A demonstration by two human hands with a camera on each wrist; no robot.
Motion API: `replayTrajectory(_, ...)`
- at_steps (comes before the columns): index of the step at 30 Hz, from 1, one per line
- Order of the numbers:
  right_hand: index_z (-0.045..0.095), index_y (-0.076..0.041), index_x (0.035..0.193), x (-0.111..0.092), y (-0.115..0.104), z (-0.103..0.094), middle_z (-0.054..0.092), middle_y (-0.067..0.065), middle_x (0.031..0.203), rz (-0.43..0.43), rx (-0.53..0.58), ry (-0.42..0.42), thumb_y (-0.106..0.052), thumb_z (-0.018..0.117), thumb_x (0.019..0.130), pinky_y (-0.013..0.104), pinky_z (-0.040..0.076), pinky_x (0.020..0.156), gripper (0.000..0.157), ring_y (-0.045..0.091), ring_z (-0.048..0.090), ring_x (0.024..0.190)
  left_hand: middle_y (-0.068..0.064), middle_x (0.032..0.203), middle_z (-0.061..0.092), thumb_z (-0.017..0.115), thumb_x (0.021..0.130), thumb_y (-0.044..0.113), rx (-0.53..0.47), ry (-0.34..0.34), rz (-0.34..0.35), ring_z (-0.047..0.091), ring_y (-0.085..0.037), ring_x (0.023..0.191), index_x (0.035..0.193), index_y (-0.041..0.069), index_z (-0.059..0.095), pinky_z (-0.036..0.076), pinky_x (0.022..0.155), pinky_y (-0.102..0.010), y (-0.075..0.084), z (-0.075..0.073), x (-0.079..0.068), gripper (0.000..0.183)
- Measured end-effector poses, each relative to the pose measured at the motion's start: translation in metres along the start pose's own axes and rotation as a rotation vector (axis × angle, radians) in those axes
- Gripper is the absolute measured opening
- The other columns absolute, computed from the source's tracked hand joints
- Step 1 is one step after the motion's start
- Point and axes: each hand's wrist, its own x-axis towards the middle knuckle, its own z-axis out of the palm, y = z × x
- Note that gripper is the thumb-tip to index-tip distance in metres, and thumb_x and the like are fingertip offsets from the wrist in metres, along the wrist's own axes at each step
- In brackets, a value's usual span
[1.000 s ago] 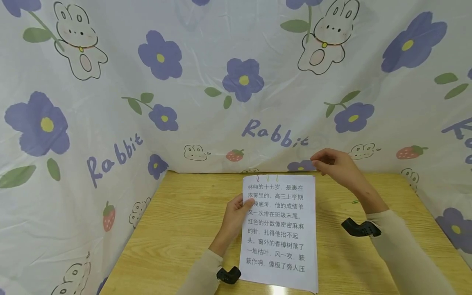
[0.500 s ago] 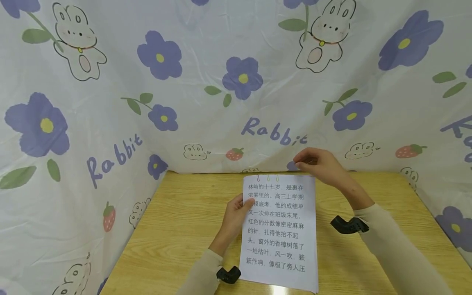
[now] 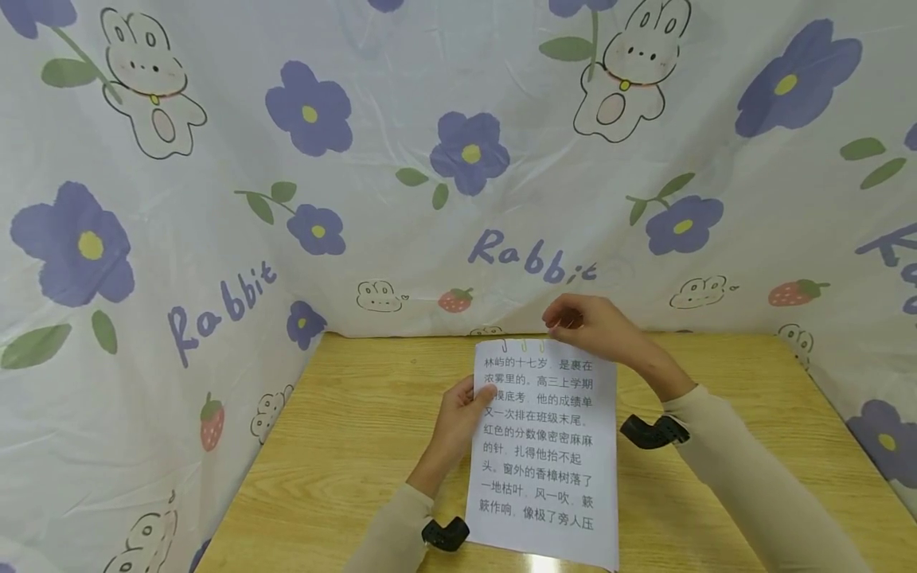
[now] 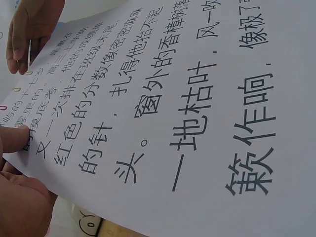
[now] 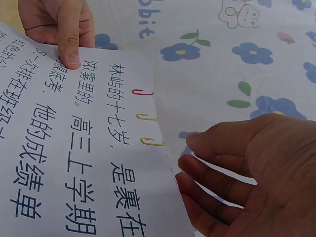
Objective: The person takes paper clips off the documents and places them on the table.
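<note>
Between the thumb and fingers of the left hand, a printed paper is pinched by its left edge, the thumb laid across the front and the fingers tucked behind. Beige sleeves are worn on both arms, the left sleeve and the right sleeve, with a black device seen at the left wrist and another black device at the right. Over the table the paper is held, its rows of Chinese characters turned toward the head camera. Along its top edge, a red clip and two yellow clips are fixed side by side. Just beside them, at the same edge, the right hand is poised with fingers loosely bent and thumb parted from them; nothing is seen in its grasp, and whether the edge is touched cannot be told. Behind everything, the table is bordered by a white cloth printed with purple flowers, rabbits and strawberries.
</note>
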Motion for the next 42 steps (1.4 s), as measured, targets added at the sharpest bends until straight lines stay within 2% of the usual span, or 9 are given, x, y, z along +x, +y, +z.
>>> replayTrajectory(5,0.073,-0.007,0.114,0.006,0.001,0.006,0.076,0.005,0.099,-0.008,-0.054,-0.062,-0.009,0.078,0.095,0.032,0.056,0.079,0.019,0.017,0.068,0.086,-0.012,0.101,0.08,0.064,0.109,0.028,0.006,-0.006,0.003,0.079,-0.018,0.077,0.134,0.008,0.069,0.066,0.065,-0.029,0.002,0.0,-0.001,0.032)
replayTrajectory(12,0.076,-0.01,0.111,0.01,-0.001,0.011,0.076,0.002,0.097,0.016,-0.098,-0.156,-0.015,0.08,0.095,0.033,0.055,0.08,0.017,0.016,0.067,0.086,-0.013,0.103,0.08,0.064,0.109,0.028,0.007,-0.006,-0.004,0.079,-0.019,0.079,0.134,0.011,0.069,0.066,0.066,-0.03,0.006,0.0,-0.002,0.031)
replayTrajectory(18,0.078,-0.01,0.107,0.014,-0.002,0.011,0.077,0.001,0.095,0.021,-0.111,-0.193,-0.016,0.08,0.095,0.031,0.052,0.077,0.014,0.014,0.064,0.08,-0.011,0.103,0.081,0.064,0.109,0.03,0.004,-0.005,-0.022,0.08,-0.019,0.079,0.134,0.014,0.07,0.066,0.066,-0.031,0.011,0.0,-0.001,0.03)
replayTrajectory(26,0.077,-0.007,0.102,0.012,-0.002,0.009,0.076,0.004,0.092,0.018,-0.099,-0.2,-0.012,0.078,0.095,0.03,0.053,0.075,0.009,0.014,0.064,0.077,-0.012,0.103,0.08,0.064,0.109,0.029,0.008,-0.013,-0.01,0.079,-0.019,0.079,0.134,0.013,0.07,0.066,0.066,-0.03,0.012,0.001,-0.002,0.03)
replayTrajectory(42,0.075,-0.005,0.104,0.006,-0.002,0.016,0.078,0.006,0.095,0.032,-0.095,-0.183,-0.012,0.079,0.094,0.03,0.054,0.075,0.012,0.012,0.067,0.077,-0.012,0.1,0.08,0.063,0.109,0.029,0.023,-0.029,0.012,0.079,-0.018,0.077,0.132,0.011,0.07,0.065,0.064,-0.029,0.007,-0.002,-0.005,0.03)
